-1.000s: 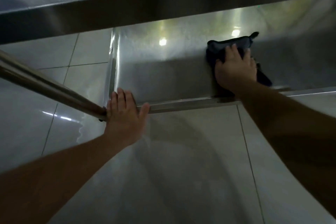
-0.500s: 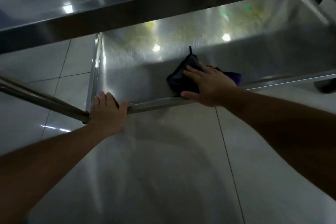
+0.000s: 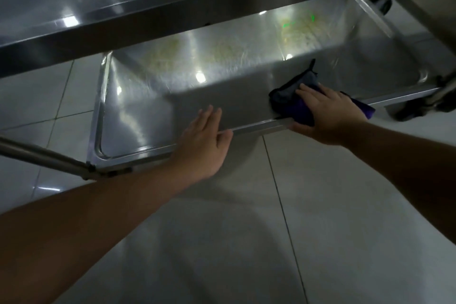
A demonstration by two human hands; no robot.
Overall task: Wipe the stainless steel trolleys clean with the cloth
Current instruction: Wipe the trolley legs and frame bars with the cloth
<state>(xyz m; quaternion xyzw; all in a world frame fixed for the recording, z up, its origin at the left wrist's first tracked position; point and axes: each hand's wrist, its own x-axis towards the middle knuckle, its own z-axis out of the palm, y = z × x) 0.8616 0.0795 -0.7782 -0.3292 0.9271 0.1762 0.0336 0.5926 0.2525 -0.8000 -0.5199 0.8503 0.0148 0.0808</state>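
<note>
Pale glossy floor tiles (image 3: 246, 242) fill the lower view, dim light, a steel trolley standing on them. Cloth (image 3: 293, 96), dark with a purple part, lies bunched on the lower shelf (image 3: 153, 111) of the trolley, near the front rim and toward the right end. Right hand (image 3: 325, 111) lies on top of it, fingers (image 3: 306, 92) fairly straight and pressing the cloth flat to the steel; thumb sits at the front rim (image 3: 259, 128) by the cloth's near edge. Not a clenched grip as far as visible, more a flat press. Left hand (image 3: 204, 140) is spread, fingers straight, laid over the front rim near the middle, holding nothing, probably bracing or steadying the trolley.

Step in hand, by my read: wiping the lower shelf, working the front strip at the right side. Yellowish smeary patches (image 3: 298, 32) show further back on the shelf under the top shelf (image 3: 172, 12), so the rear zone looks not yet cleaned. Left part of the shelf shows glare; cannot tell if clean.

Next move likely calls for sliding the cloth back and leftward with steady downward pressure, reaching under the top shelf, left hand keeping the trolley from rolling, since a caster (image 3: 385, 5) shows at far right. A tubular leg (image 3: 42, 155) joins the near-left corner.
</note>
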